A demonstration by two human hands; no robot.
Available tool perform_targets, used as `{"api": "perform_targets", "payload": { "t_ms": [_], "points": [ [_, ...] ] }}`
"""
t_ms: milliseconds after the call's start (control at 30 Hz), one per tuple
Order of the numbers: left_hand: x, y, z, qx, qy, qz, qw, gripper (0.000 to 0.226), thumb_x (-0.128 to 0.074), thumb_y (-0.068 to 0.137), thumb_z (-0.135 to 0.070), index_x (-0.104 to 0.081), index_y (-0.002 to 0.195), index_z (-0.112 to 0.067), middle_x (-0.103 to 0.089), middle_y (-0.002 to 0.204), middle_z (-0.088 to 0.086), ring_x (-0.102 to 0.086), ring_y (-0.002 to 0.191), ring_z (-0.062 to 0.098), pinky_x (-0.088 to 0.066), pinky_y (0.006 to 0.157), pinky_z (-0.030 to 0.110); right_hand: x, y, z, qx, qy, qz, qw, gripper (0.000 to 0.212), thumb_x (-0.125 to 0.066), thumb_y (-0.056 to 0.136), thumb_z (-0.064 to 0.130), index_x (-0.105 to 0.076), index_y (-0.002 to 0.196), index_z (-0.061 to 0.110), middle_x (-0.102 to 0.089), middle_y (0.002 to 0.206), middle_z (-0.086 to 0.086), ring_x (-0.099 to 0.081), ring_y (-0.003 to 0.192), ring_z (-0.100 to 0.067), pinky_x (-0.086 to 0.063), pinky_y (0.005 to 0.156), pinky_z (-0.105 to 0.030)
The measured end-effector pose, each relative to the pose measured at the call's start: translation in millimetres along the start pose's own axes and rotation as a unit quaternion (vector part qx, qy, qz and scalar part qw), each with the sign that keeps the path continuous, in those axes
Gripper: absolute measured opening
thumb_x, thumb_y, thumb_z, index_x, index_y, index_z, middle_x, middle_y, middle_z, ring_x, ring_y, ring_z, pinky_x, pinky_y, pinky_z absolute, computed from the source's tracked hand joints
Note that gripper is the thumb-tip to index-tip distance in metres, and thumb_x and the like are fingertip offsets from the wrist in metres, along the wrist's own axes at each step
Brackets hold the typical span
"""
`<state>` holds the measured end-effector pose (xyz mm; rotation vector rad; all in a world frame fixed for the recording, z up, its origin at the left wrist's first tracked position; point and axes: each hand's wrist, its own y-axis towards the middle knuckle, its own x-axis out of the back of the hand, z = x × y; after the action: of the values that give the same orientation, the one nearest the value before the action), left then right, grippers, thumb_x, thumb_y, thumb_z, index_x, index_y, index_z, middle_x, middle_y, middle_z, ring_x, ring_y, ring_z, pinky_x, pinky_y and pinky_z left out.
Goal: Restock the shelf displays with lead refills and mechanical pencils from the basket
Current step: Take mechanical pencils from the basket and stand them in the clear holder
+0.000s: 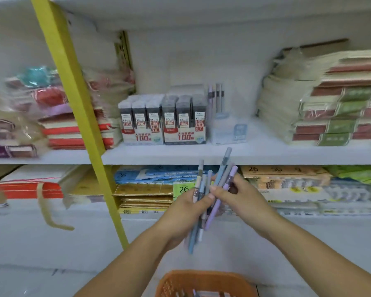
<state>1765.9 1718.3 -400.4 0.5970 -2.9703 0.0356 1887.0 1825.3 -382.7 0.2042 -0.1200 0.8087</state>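
1. Mechanical pencils (224, 162) are split between both hands, held out in front of the front edge of the middle shelf (266, 154), about halfway along it.
2. Left hand (186, 213) has its fingers curled round one bunch, with the ends poking out above and below the fist.
3. Right hand (238, 196) pinches a second bunch with thumb and fingers, tips angled up and to the right. The two bunches cross and touch between the hands.
4. Count: roughly four pencils per hand in blue, grey and lilac. It's too blurry for an exact number.
5. Two lead refill display boxes (163, 121) sit side by side near the shelf's front edge, each showing three columns of packs. The right one reads 0.7, and the left one's size is too smeared to read.
6. One pale pencil display box (227, 130) sits just right of them, with about three pencils standing in it.
7. One orange basket (204, 281) is at the bottom of the view, right under the hands.
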Motion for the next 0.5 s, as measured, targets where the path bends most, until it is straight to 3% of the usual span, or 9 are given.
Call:
{"api": "perform_targets", "payload": {
  "t_ms": [100, 200, 300, 400, 500],
  "points": [
    [2, 9, -10, -0.023, 0.010, -0.002, 1.000, 0.020, -0.058, 0.099, -0.042, -0.073, 0.109, -0.034, -0.077, 0.100, -0.011, -0.071, 0.092, 0.001, -0.051, 0.072, 0.009, 6, 10, 7, 0.004, 0.048, -0.023, 0.999, 0.015, -0.074, 0.084, 0.017, -0.066, 0.096, 0.021, -0.067, 0.067, 0.009, -0.051, 0.045, -0.006, -0.040, 0.042, -0.017],
    [-4, 17, -10, -0.035, 0.027, -0.041, 0.998, 0.020, -0.055, 0.100, -0.044, -0.073, 0.100, -0.035, -0.077, 0.090, -0.011, -0.071, 0.084, 0.002, -0.053, 0.070, 0.013, 8, 16, 7, 0.017, 0.077, -0.041, 0.996, 0.017, -0.070, 0.087, 0.014, -0.060, 0.100, 0.012, -0.068, 0.070, -0.002, -0.056, 0.049, -0.018, -0.049, 0.045, -0.029],
    [-6, 30, -13, -0.032, 0.019, -0.087, 0.996, 0.017, -0.057, 0.098, -0.046, -0.070, 0.105, -0.037, -0.075, 0.088, -0.014, -0.069, 0.078, 0.001, -0.056, 0.066, 0.018, 15, 24, 11, 0.024, 0.098, -0.053, 0.993, 0.010, -0.060, 0.095, 0.020, -0.063, 0.102, 0.014, -0.069, 0.073, -0.009, -0.063, 0.058, -0.024, -0.056, 0.057, -0.033],
    [-5, 39, -26, -0.066, 0.009, -0.108, 0.992, 0.012, -0.056, 0.099, -0.043, -0.068, 0.103, -0.046, -0.072, 0.088, -0.025, -0.066, 0.078, -0.008, -0.050, 0.058, 0.010, 25, 35, 27, 0.050, 0.084, -0.056, 0.994, 0.014, -0.056, 0.097, 0.020, -0.069, 0.093, 0.021, -0.070, 0.072, -0.009, -0.066, 0.062, -0.022, -0.056, 0.061, -0.028],
    [-3, 51, -41, -0.080, -0.005, -0.153, 0.985, 0.011, -0.056, 0.100, -0.040, -0.067, 0.102, -0.038, -0.073, 0.086, -0.024, -0.066, 0.073, -0.007, -0.051, 0.055, 0.012, 42, 54, 52, 0.105, 0.022, -0.085, 0.991, 0.014, -0.057, 0.096, 0.019, -0.066, 0.100, 0.029, -0.074, 0.080, 0.003, -0.069, 0.065, -0.012, -0.052, 0.058, -0.016]
  ]
}}
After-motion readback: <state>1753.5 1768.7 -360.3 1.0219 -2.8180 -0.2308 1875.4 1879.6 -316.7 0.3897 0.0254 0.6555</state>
